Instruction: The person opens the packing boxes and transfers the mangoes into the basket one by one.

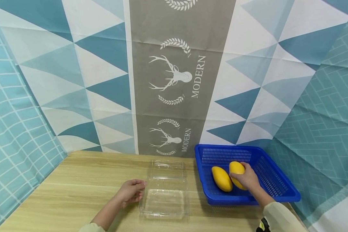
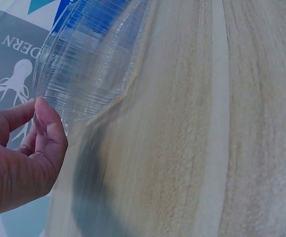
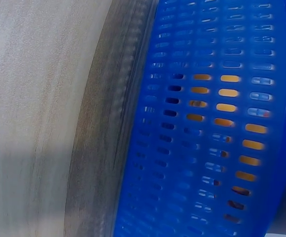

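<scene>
A clear plastic clamshell box (image 1: 164,202) lies with its lid folded back on the wooden table, in the middle of the head view. My left hand (image 1: 131,192) pinches its left edge between thumb and index finger; the left wrist view shows the fingertips right at the rim of the box (image 2: 86,74). Inside the blue basket (image 1: 201,177), my right hand (image 1: 248,178) grips a yellow mango (image 1: 236,167). A second mango (image 1: 221,179) lies just left of it. From the right wrist, the slotted basket wall (image 3: 182,173) covers most of the hand, with yellow showing through the slots.
The basket stands at the right of the wooden table (image 1: 75,183), close to the teal side cloth (image 1: 322,145). A patterned cloth (image 1: 107,80) with deer prints hangs behind the table, and a blue checked cloth (image 1: 14,129) borders the left side.
</scene>
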The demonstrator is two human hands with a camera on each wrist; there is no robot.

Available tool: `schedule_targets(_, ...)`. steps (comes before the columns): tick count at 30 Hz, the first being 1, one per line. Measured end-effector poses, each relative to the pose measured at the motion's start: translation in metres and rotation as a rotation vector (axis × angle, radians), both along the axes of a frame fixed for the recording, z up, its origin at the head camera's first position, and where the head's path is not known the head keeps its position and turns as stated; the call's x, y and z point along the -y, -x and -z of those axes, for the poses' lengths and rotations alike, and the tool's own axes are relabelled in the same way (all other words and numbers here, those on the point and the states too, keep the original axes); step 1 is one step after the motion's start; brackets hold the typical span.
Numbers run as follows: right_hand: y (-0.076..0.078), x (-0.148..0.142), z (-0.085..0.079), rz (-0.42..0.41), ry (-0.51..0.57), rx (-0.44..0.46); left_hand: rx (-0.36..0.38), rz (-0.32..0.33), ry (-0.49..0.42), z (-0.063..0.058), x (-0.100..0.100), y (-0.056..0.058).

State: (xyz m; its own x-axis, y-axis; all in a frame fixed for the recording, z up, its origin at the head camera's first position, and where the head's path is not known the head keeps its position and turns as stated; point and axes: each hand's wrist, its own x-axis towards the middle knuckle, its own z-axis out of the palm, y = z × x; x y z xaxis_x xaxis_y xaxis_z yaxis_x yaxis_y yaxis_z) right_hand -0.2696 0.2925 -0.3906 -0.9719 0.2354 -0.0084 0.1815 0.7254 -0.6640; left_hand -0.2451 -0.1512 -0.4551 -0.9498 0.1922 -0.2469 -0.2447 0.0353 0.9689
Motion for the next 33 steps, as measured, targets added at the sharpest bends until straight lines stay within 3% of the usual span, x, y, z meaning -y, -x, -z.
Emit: schedule_targets(33, 0.010, -0.009, 0.009, 0.033, -0.053, 0.000, -0.006, 0.013, -0.007, 0.000, 0.000, 0.000)
